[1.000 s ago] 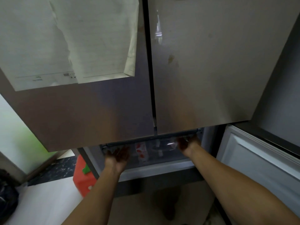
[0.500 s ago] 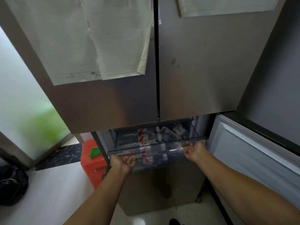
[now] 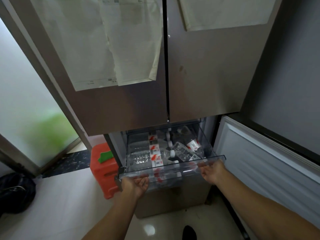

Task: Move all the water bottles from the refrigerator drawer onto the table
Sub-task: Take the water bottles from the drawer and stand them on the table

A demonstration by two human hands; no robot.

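A clear plastic refrigerator drawer (image 3: 173, 168) stands pulled out below the two closed upper doors. Several clear water bottles (image 3: 183, 152) with red and white labels lie on their sides inside it, some in a row at the left, others crossed at the right. My left hand (image 3: 136, 185) grips the drawer's front lip from beneath at its left end, palm up. My right hand (image 3: 212, 172) grips the same lip at its right end. No table is in view.
The lower refrigerator door (image 3: 270, 153) hangs open at the right, close to my right arm. A red plastic stool (image 3: 102, 168) with a green item on it stands left of the drawer. A dark bag (image 3: 16, 191) lies on the pale floor at the left.
Both hands have pulled the drawer out toward me, from nearly closed to far out. More bottles now show. The view has tilted down.
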